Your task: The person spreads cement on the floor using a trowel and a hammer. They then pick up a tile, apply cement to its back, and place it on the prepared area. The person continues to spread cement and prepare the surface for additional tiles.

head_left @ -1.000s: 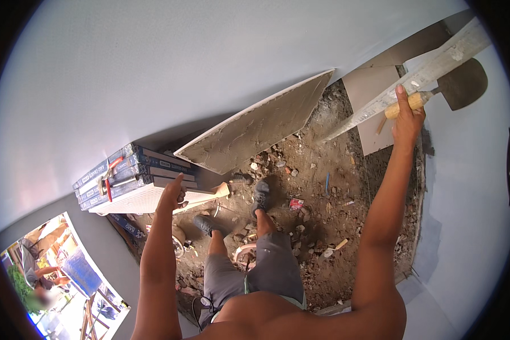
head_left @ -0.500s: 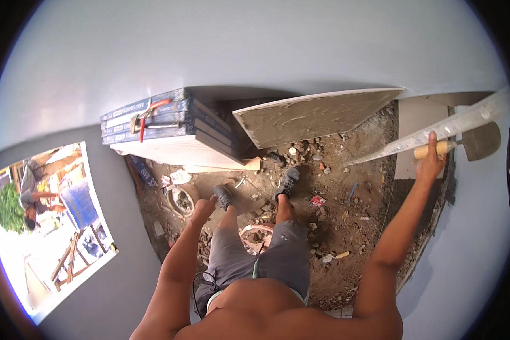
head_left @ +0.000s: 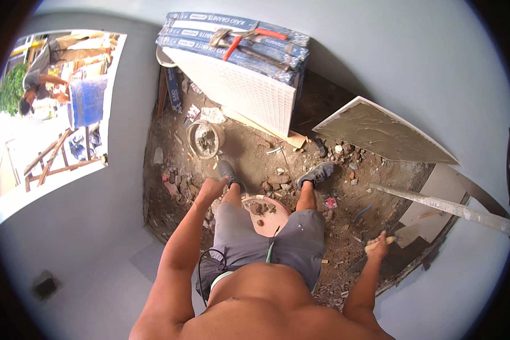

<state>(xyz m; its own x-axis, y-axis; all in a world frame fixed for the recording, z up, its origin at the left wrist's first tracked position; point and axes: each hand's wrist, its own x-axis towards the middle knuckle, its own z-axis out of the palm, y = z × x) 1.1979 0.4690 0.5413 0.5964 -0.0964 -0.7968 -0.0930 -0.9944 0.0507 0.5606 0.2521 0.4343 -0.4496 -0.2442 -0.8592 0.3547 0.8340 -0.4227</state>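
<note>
My right hand (head_left: pixel 379 245) is wrapped round the wooden handle of a trowel (head_left: pixel 407 234), whose flat blade points right, over the floor's right edge. Beyond it, a long mortar-stained straightedge bar (head_left: pixel 442 207) slants from the floor to the right wall, apart from my hand. My left hand (head_left: pixel 213 188) hangs by my left shoe, loosely curled with nothing visible in it. A large tile (head_left: pixel 388 131) leans on the far wall, its back coated with spread grey mortar. Pale tiles (head_left: pixel 436 190) lie along the right edge of the floor.
Blue tile boxes (head_left: pixel 232 31) stand stacked at the far wall, with a hammer (head_left: pixel 221 38) and red-handled pincers (head_left: pixel 249 37) on top. A white tile (head_left: pixel 238 85) leans against them. A mortar bucket (head_left: pixel 206 139) and a pink basin (head_left: pixel 266 215) stand on the rubble floor (head_left: pixel 357 181). Someone works outside the opening.
My right hand has come away from the straightedge and drawn back toward me with the trowel. The bar now rests against the wall. My view has swung, shifting the scene.
</note>
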